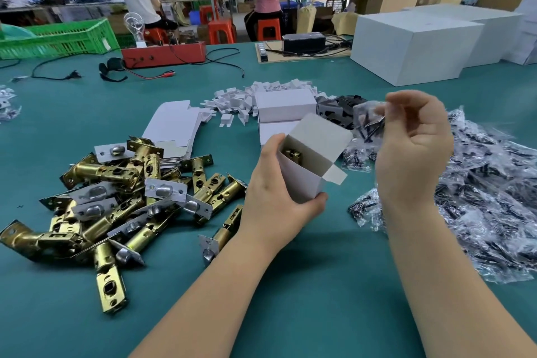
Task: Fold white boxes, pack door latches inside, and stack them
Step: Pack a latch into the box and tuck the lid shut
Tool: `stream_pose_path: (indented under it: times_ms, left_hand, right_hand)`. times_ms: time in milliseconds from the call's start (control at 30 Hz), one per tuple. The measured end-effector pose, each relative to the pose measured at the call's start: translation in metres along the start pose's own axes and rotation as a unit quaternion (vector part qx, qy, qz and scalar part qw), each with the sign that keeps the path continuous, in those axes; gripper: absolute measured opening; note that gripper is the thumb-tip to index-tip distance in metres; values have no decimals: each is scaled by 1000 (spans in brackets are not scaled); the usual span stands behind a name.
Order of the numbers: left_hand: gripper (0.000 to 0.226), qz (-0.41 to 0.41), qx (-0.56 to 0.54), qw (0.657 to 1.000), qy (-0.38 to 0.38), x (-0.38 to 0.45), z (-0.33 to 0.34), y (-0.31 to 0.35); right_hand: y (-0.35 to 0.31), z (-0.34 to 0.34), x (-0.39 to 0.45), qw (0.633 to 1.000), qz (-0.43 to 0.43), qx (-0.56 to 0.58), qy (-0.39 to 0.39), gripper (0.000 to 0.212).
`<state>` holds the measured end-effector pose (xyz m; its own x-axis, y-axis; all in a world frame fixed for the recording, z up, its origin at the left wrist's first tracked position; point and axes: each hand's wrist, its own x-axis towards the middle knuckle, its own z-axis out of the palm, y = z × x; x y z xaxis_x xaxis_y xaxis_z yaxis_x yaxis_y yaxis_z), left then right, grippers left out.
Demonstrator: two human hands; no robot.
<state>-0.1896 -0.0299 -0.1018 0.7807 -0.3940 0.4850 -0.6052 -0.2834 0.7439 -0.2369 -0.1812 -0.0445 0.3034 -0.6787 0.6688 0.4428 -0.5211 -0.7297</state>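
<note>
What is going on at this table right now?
A person is packing door latches. The left hand holds an open white box with a brass latch already inside. The right hand pinches a small clear bag of dark parts above it. Loose latches lie to the left, more bags to the right, closed boxes behind.

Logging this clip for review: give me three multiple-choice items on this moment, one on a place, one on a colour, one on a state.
1. Where does the pile of brass latches lie?
A. left of the held box
B. inside the green crate
C. on the big white cartons

2. What colour is the table top?
A. red
B. teal
C. yellow

3. The white box in the left hand is:
A. flat, unfolded
B. taped shut
C. open-topped with a latch inside

Answers: A, the pile lies left of the box; B, bare surface shows teal; C, flaps stand up, brass shows inside.
</note>
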Motion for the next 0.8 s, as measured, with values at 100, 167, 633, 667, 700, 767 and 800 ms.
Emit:
stream_pose_path:
  times_ms: [100,167,633,667,700,767,800]
  left_hand:
    - [92,3,7,1000,-2,0,0,0]
    - [92,6,9,1000,-2,-1,0,1]
    - [94,1,18,1000,2,-1,1,4]
    - [94,3,18,1000,-2,-1,1,4]
    - [94,4,20,1000,-5,-1,1,5]
    - [94,3,21,1000,-3,-1,1,4]
    - [94,-1,21,1000,1,-1,1,3]
  right_hand:
    - [-6,0,-1,999,-37,5,6,24]
    - [-9,1,-5,995,-99,-20,18,29]
    - [-11,20,-29,974,-85,-45,-205,17]
    - [-11,19,-29,971,-98,-64,-207,14]
    - [-10,18,-28,966,-124,-92,-206,12]
    - [-9,13,-24,949,-162,-150,-223,21]
    - [-9,12,-22,942,-160,-163,-245,29]
